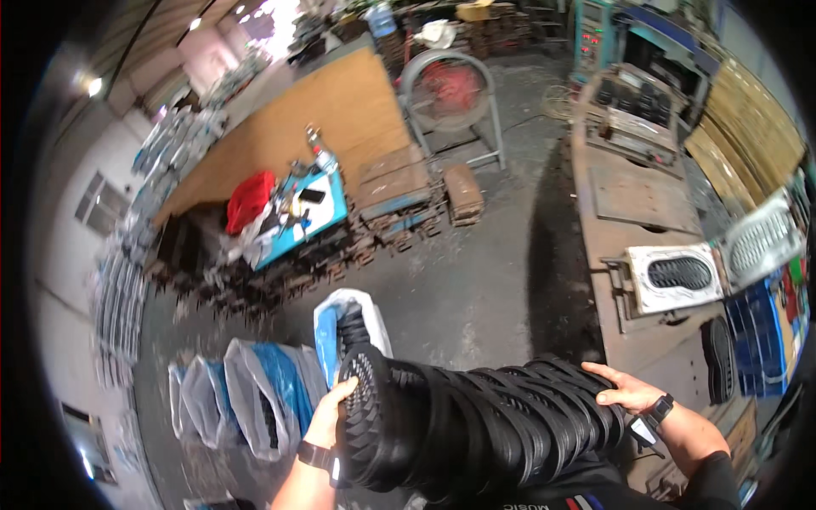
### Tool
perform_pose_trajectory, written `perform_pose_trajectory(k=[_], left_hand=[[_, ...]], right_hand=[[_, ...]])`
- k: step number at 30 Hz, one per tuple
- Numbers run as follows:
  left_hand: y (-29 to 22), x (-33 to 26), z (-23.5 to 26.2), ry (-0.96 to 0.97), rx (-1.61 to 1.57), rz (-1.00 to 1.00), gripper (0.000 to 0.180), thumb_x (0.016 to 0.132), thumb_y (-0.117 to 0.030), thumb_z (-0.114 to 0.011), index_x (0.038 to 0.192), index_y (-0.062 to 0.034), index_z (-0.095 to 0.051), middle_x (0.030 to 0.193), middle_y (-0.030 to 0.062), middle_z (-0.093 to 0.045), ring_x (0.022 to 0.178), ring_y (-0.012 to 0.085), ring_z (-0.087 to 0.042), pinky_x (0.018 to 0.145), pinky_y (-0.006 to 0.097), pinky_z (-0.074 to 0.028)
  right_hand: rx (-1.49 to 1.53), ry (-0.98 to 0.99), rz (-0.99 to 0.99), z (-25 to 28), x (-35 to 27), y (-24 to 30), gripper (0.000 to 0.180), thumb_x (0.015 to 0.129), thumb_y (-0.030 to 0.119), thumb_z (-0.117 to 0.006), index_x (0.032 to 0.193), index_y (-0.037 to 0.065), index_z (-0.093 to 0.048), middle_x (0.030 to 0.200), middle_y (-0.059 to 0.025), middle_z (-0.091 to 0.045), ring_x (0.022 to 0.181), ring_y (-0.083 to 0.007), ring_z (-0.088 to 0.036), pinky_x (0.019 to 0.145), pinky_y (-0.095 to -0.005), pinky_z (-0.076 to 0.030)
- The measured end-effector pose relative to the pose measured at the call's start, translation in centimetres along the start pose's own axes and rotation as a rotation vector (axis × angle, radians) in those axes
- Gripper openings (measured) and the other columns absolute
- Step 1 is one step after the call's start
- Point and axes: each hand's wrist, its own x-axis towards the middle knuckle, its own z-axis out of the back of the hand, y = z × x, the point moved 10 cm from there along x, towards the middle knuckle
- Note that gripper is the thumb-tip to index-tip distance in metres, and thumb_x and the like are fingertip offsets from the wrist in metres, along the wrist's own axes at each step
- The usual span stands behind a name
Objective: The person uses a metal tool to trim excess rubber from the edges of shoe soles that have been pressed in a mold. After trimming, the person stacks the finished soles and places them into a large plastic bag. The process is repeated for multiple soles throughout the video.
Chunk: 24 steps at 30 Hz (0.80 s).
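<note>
A long stack of black rubber shoe soles (484, 425) lies sideways in front of my body, pressed between my two hands. My left hand (333, 410) grips its left end, where a ridged tread faces outward. At the other end my right hand (627, 391) holds the last soles, thumb and fingers spread around them. Most of the left fingers are hidden behind the stack. Just beyond its left end stands an opened white and blue sack (374, 319), with black soles showing inside.
More white and blue sacks (255, 391) stand on the floor at left. On the right, a workbench (633, 200) carries an open metal sole mould (676, 279), a single black sole (718, 361) and a blue crate (756, 340). Farther off are a drum fan (450, 89) and a cluttered blue-topped table (297, 225).
</note>
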Motion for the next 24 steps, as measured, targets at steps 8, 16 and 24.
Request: perform_pose_trajectory(k=[8, 16, 24], left_hand=[[-1.5, -1.8, 19.8, -0.384, -0.253, -0.056, 0.037, 0.1, -0.017, -0.062, 0.134, -0.002, -0.061, 0.126, 0.0163, -0.07, 0.112, 0.0268, -0.069, 0.098, 0.044, -0.057], [0.4, -4.3, 34.0, -0.64, -0.465, -0.114, 0.037, 0.099, -0.014, -0.061, 0.134, -0.0011, -0.061, 0.127, 0.016, -0.07, 0.112, 0.0263, -0.069, 0.098, 0.042, -0.056], [4.2, -3.9, 39.5, -0.881, -0.682, -0.15, 0.037, 0.099, -0.012, -0.059, 0.134, -0.0002, -0.061, 0.127, 0.0156, -0.07, 0.112, 0.0259, -0.068, 0.098, 0.04, -0.055]], right_hand=[[-0.403, 0.165, -0.223, -10.8, 19.3, 5.5, 0.091, 0.083, 0.03, -0.087, 0.158, 0.005, -0.041, 0.155, -0.0145, -0.05, 0.143, -0.0257, -0.045, 0.123, -0.0408, -0.032], [-0.615, 0.395, -0.428, -23.7, 37.9, 6.6, 0.078, 0.091, 0.024, -0.08, 0.157, 0.008, -0.042, 0.158, -0.0166, -0.044, 0.147, -0.0282, -0.039, 0.124, -0.0431, -0.031], [-0.888, 0.61, -0.585, -34.0, 56.0, 6.2, 0.077, 0.092, 0.03, -0.079, 0.157, 0.009, -0.044, 0.157, -0.019, -0.045, 0.144, -0.0298, -0.043, 0.121, -0.0415, -0.035]])
